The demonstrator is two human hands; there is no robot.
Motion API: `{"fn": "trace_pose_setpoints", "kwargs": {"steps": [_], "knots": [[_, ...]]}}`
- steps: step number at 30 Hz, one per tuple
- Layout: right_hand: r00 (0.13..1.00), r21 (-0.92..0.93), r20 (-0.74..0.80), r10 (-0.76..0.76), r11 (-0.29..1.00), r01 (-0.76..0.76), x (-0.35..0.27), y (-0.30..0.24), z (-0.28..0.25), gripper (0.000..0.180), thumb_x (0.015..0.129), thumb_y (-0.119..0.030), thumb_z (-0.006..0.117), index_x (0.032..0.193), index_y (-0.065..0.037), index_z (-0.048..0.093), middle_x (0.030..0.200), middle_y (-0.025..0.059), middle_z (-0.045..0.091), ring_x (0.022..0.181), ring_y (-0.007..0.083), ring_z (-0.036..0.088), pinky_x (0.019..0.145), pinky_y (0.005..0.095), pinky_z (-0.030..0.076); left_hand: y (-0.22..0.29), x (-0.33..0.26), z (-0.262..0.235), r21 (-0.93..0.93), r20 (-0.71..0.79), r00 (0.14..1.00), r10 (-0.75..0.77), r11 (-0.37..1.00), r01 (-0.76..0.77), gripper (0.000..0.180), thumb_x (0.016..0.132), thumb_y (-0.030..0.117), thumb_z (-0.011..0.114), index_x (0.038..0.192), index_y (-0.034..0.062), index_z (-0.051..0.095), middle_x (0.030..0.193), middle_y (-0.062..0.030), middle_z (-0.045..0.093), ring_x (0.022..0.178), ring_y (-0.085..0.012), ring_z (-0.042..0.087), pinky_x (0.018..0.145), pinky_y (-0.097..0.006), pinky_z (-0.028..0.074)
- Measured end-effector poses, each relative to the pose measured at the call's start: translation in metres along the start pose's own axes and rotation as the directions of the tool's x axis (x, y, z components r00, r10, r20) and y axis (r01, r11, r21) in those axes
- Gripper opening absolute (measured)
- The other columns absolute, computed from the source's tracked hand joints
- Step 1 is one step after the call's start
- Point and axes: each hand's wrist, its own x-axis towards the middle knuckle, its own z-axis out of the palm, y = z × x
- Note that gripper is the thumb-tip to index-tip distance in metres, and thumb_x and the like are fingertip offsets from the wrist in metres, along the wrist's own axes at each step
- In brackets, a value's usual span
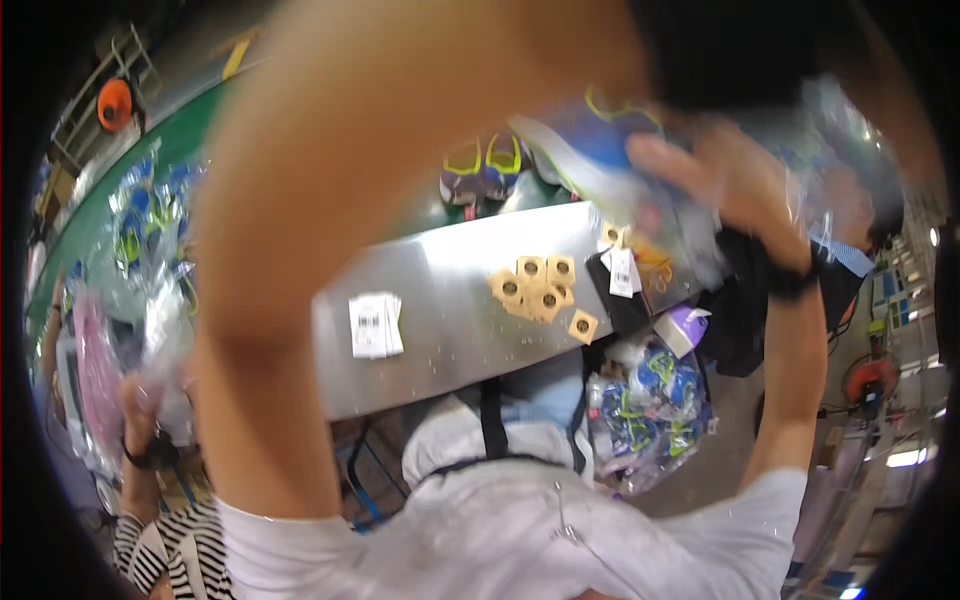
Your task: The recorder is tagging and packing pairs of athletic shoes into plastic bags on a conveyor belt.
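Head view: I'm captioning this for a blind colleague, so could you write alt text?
The person's raised arms fill the view; the right hand holds a clear bag with something blue inside, while the left hand is out of view. Below, a metal table bears tan card squares and white labels.

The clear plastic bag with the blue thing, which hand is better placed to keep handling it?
Right. The right hand touches the clear plastic bag; the left hand is out of view.
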Motion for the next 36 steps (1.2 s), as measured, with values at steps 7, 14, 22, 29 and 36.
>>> {"fn": "trace_pose_setpoints", "kwargs": {"steps": [7, 14, 22, 29, 36], "knots": [[0.844, 0.102, 0.248, -0.475, 0.879, 0.465, 0.253, -0.148, 0.139, 0.055, 0.087, -0.046, 0.059, 0.119, -0.001, 0.057, 0.106, 0.0168, 0.063, 0.098, 0.0263, 0.058, 0.088, 0.0349, 0.043, -0.017, -0.276, -0.245, 0.504, 0.164, 0.915, -0.368, 0.829, 0.243, 0.01, 0.078, 0.011, 0.058, 0.068, 0.0086, 0.059, 0.063, -0.0112, 0.059, 0.065, -0.0269, 0.063, 0.058, -0.036, 0.05], [0.858, -0.146, -0.098, -0.504, 0.86, 0.489, 0.402, -0.279, 0.267, 0.052, 0.082, -0.046, 0.062, 0.11, -0.002, 0.062, 0.103, 0.0208, 0.063, 0.1, 0.0354, 0.058, 0.085, 0.0417, 0.045, 0.106, -0.446, -0.34, 0.821, 0.086, 0.604, -0.792, 0.399, 0.407, 0.011, 0.074, 0.013, 0.059, 0.085, 0.0127, 0.063, 0.062, -0.0031, 0.053, 0.053, -0.0224, 0.057, 0.044, -0.035, 0.042], [0.803, 0.014, 0.227, -0.551, 0.826, 0.563, 0.389, -0.244, 0.416, 0.039, 0.075, -0.028, 0.063, 0.109, -0.009, 0.064, 0.09, 0.0196, 0.066, 0.084, 0.0377, 0.064, 0.078, 0.0462, 0.051, 0.235, -0.599, -0.236, 0.794, -0.149, -0.118, -0.982, -0.19, 0.578, 0.006, 0.08, 0.021, 0.061, 0.082, 0.0173, 0.064, 0.072, -0.0049, 0.062, 0.062, -0.0258, 0.064, 0.05, -0.036, 0.049], [0.45, -0.454, -0.589, -0.672, 0.735, 0.504, 0.383, -0.193, 0.381, 0.032, 0.073, -0.037, 0.068, 0.097, -0.016, 0.069, 0.087, 0.0154, 0.068, 0.081, 0.0333, 0.066, 0.077, 0.0444, 0.051, 0.219, -0.561, -0.224, 0.68, -0.294, -0.293, -0.91, -0.414, 0.605, 0.018, 0.084, 0.032, 0.062, 0.087, 0.0163, 0.07, 0.077, -0.0099, 0.067, 0.072, -0.03, 0.064, 0.059, -0.039, 0.051], [0.745, 0.486, -0.123, -0.655, 0.615, 0.621, 0.268, -0.173, 0.303, 0.019, 0.086, -0.017, 0.063, 0.1, -0.005, 0.066, 0.095, 0.0081, 0.068, 0.084, 0.0195, 0.066, 0.075, 0.0295, 0.05, 0.264, -0.456, -0.222, -0.206, -0.324, -0.531, -0.783, -0.489, 0.848, 0.026, 0.086, 0.028, 0.062, 0.087, 0.0029, 0.068, 0.06, -0.0028, 0.059, 0.053, -0.0123, 0.056, 0.052, -0.026, 0.042]]}}
